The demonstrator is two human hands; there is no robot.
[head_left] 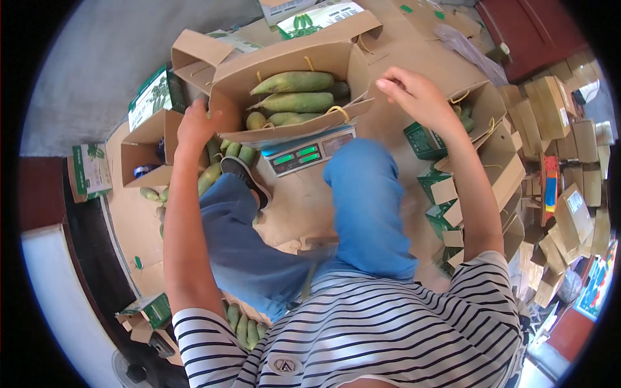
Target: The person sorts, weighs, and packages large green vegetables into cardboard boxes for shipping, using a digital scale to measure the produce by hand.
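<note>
"Striped shirt (349, 317) and blue jeans (372, 207) fill the foreground; what surface lies beyond?"

"Cardboard sheeting (294, 210) covers the floor, bounded by a grey wall (129, 58) at upper left; small cartons (550, 103) crowd the right."

"What obstructs the view?"

"One raised knee overlaps the scale (309, 155), whose displays glow green. Near it, a dark shoe (249, 181) adjoins loose vegetables (210, 178)."

"And the containers?"

"An open box (278, 63), looped with yellow cord, stands over the scale and contains long green vegetables (297, 102). At its left end is the left hand (197, 126), thumb and forefinger apart, contact uncertain. Just beyond its right end is the right hand (407, 90), fingers curled; whether the fingertips meet cannot be told."
</note>
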